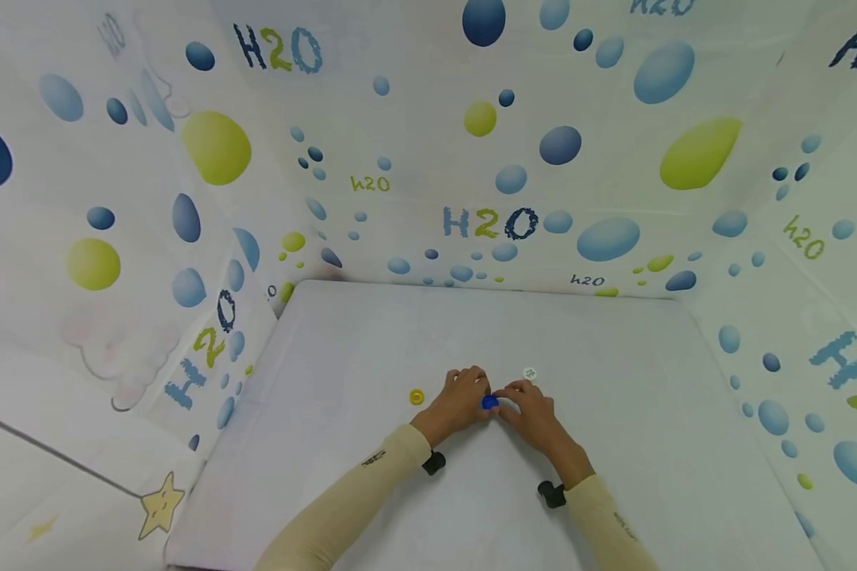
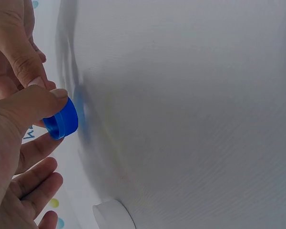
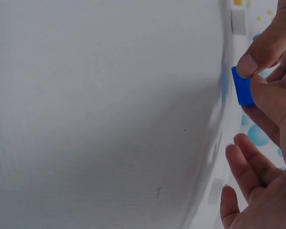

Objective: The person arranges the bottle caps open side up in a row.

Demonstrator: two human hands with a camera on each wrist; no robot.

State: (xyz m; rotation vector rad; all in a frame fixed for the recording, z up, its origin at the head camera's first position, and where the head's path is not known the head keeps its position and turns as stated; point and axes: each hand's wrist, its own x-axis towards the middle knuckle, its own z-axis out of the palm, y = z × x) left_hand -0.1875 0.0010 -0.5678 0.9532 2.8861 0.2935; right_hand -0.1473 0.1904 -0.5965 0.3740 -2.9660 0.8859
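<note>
A small blue bottle cap (image 1: pixel 489 403) is between the two hands, low over the white tabletop. My left hand (image 1: pixel 463 400) pinches it, the thumb on top and a finger underneath in the left wrist view; there the cap (image 2: pixel 66 121) shows its hollow side. From the other side my right hand (image 1: pixel 532 414) grips the cap's edge with thumb and forefinger. The right wrist view has the cap (image 3: pixel 243 88) tilted between both thumbs, the right hand's other fingers (image 3: pixel 250 167) spread loosely. A round yellow piece (image 1: pixel 417 396) lies left of the left hand, and a white disc (image 1: pixel 530 373) just beyond the right.
The white-covered table (image 1: pixel 371 333) ends at a back edge against a sheet wall (image 1: pixel 414 159) printed with drops and H2O lettering. Similar printed sheets enclose both sides. A black band device (image 1: pixel 551 493) sits at the right wrist, another (image 1: pixel 434 462) at the left.
</note>
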